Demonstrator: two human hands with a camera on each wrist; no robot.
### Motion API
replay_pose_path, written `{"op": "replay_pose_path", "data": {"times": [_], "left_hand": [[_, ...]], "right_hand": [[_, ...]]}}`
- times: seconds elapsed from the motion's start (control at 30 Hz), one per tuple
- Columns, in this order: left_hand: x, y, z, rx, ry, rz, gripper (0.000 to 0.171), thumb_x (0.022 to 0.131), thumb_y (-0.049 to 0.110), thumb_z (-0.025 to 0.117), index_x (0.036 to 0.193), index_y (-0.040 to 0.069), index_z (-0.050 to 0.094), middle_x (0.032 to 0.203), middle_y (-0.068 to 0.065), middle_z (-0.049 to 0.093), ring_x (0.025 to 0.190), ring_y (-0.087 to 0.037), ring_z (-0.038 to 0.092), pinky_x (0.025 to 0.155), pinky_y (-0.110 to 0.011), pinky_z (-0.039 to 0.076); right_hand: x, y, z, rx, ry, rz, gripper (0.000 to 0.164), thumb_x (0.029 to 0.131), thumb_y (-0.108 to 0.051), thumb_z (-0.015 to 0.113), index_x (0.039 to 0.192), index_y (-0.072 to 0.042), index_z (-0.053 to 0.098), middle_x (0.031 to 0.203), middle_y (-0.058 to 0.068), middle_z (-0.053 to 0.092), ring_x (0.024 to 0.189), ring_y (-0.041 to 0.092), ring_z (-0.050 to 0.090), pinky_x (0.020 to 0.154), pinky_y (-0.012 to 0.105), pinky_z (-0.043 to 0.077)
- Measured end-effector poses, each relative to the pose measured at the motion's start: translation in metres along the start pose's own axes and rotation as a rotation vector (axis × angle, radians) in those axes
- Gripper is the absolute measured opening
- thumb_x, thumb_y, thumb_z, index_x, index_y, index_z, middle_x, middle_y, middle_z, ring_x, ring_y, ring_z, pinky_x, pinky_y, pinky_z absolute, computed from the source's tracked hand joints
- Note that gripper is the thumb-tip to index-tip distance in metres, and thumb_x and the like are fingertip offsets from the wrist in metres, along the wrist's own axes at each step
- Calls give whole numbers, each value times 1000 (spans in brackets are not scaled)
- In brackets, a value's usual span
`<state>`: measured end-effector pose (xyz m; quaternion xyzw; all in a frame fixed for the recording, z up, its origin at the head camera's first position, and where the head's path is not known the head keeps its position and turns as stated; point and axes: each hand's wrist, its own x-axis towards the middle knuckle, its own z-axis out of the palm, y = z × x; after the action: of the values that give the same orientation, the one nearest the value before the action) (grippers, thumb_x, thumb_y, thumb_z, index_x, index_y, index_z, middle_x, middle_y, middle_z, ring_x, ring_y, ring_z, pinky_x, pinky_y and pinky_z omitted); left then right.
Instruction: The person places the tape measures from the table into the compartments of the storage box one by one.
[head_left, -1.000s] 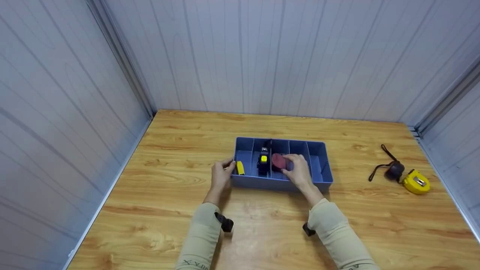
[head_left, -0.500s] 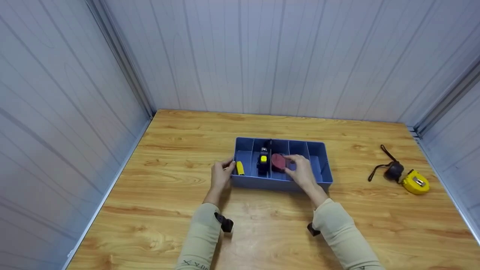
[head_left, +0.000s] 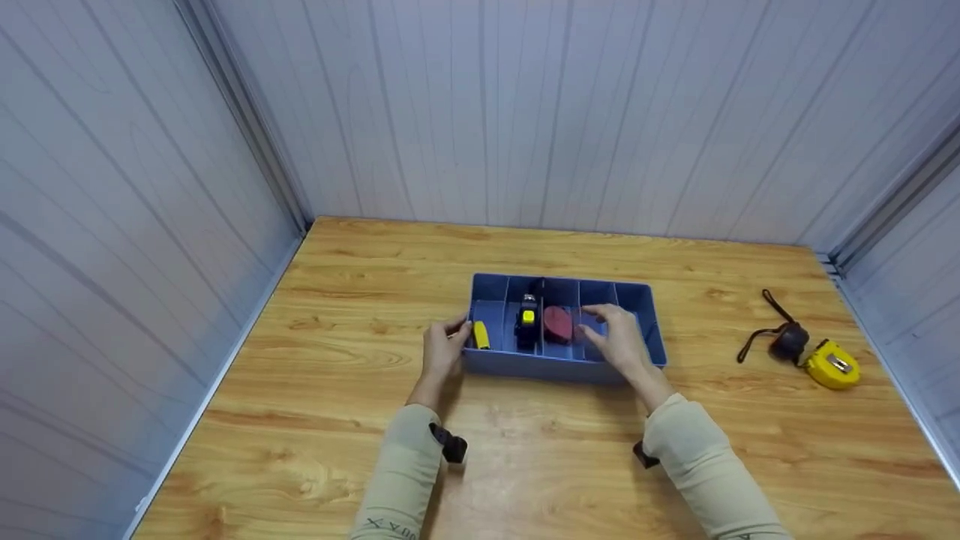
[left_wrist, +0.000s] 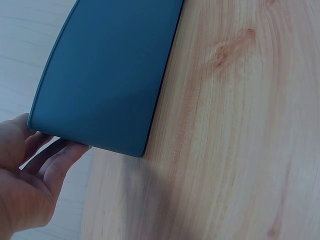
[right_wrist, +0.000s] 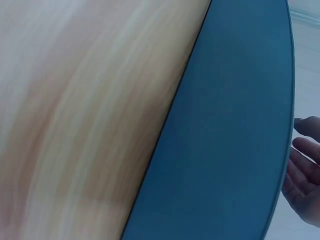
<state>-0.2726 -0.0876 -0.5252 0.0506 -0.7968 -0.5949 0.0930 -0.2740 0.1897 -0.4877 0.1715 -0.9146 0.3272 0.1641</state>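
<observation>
The left hand (head_left: 441, 349) is gripping the blue divided box (head_left: 540, 367) by its near left corner, fingers and thumb pinching the wall. The right hand (head_left: 624, 343) is hovering over the box's right half, fingers spread, apart from the red rounded object (head_left: 557, 324) occupying the middle compartment. A yellow tape measure (head_left: 832, 365) is lying near the surface's (head_left: 517, 465) right edge.

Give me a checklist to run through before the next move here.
1. Right hand off the red item: ok; fingers spread, with a visible gap.
2. Red item within one compartment: ok; third from the left.
3. Left hand at the blue box: ok; it touches the left end.
4. All loose items boxed: not ok; the black item with a strap and yellow tape measure lie on the table.
5. Red item flat against the compartment floor: cannot tell.
</observation>
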Motion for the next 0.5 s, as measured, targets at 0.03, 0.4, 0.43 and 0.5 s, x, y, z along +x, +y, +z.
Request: {"op": "replay_pose_path", "data": {"times": [0.03, 0.4, 0.43, 0.5], "left_hand": [[0, 1, 0, 3, 0, 4, 24, 85, 5, 60, 108, -3, 64, 102, -17, 64, 87, -22, 61, 73, -28, 51], [1, 0, -2, 37, -13, 18, 24, 86, 7, 60, 107, -3, 64, 100, -17, 64, 91, -25, 61, 73, -30, 51], [1, 0, -2, 39, -14, 21, 24, 86, 6, 60, 107, -3, 64, 100, -17, 64, 91, -26, 61, 73, -30, 51], [1, 0, -2, 41, -14, 22, 24, 86, 6, 60, 107, -3, 64, 100, -17, 64, 91, -25, 61, 73, -30, 51]], "right_hand": [[1, 1, -2, -4, -2, 4, 26, 76, -3, 69, 101, 5, 65, 92, 17, 64, 82, 29, 59, 70, 40, 49], [6, 12, -21, -28, 37, -3, 28, 75, -3, 70, 100, 8, 64, 91, 21, 63, 82, 33, 59, 75, 43, 47], [6, 13, -22, -33, 35, 2, 28, 75, -3, 69, 100, 8, 63, 93, 22, 63, 84, 33, 59, 76, 44, 47], [6, 14, -25, -38, 32, 17, 28, 76, -4, 69, 101, 9, 63, 94, 23, 63, 87, 34, 58, 79, 45, 45]]}}
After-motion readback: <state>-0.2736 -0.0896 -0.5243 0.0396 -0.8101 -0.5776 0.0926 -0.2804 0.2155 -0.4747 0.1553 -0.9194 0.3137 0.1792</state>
